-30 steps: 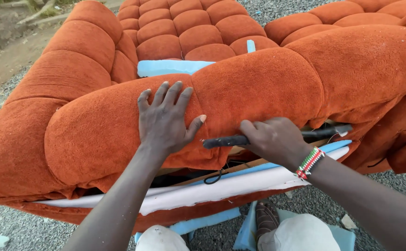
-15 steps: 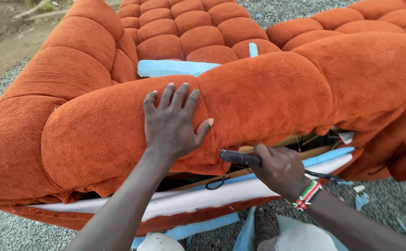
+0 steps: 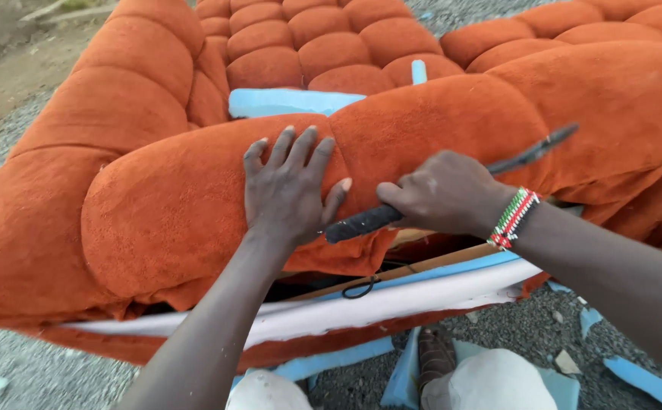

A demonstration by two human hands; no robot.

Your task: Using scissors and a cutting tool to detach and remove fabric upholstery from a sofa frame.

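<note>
Counts: my two hands – left hand [image 3: 289, 190], right hand [image 3: 441, 193]. One dark tool [image 3: 369, 220], one beaded bracelet [image 3: 514, 218], one orange tufted sofa [image 3: 156, 190]. Blue foam showing on the sofa: two pieces, a wide strip [image 3: 285, 102] and a small tab [image 3: 419, 72]. One black cord loop [image 3: 361, 287]. Blue foam scraps on the gravel [image 3: 642, 380]: several, exact count unclear.
</note>
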